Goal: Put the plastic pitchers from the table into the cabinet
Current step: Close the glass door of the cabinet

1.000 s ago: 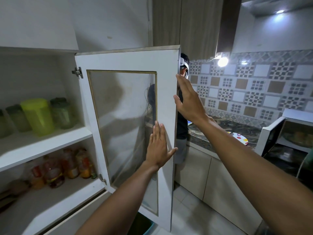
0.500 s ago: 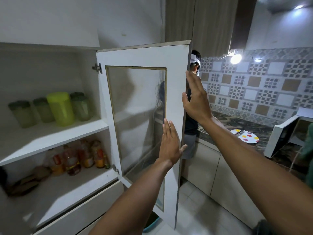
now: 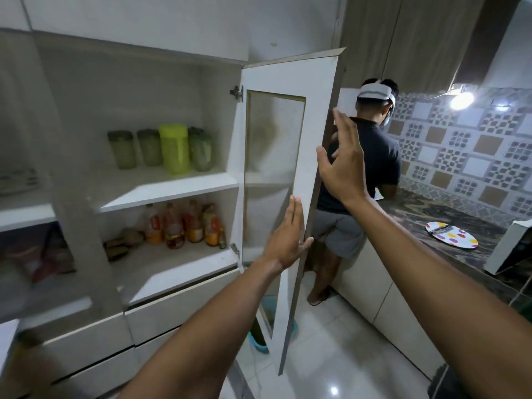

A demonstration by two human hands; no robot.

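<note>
The white cabinet door with a frosted glass panel [image 3: 290, 156] stands swung out, almost edge-on, hinged at its nine o'clock side to the open white cabinet [image 3: 138, 90]. The left hand [image 3: 288, 240] lies flat against the door's outer face near its free edge, fingers straight and together, thumb hooked round the edge at three o'clock; it pinches nothing. The right hand [image 3: 344, 162] is up at one o'clock of the left, palm open, fingers spread, beside the free edge, though contact is hard to judge. Inside, on the upper shelf [image 3: 172, 191], a bright lime-green plastic pitcher with a lid [image 3: 174, 148] stands upright among three duller translucent green lidded pitchers [image 3: 149, 146], close together in a row. On the shelf below stand several bottles with orange and red labels [image 3: 184, 224]. At three o'clock another person in a dark shirt [image 3: 371, 156] faces the dark marbled counter [image 3: 449, 223], where a white oval plate with coloured dots [image 3: 452, 234] lies.
</note>
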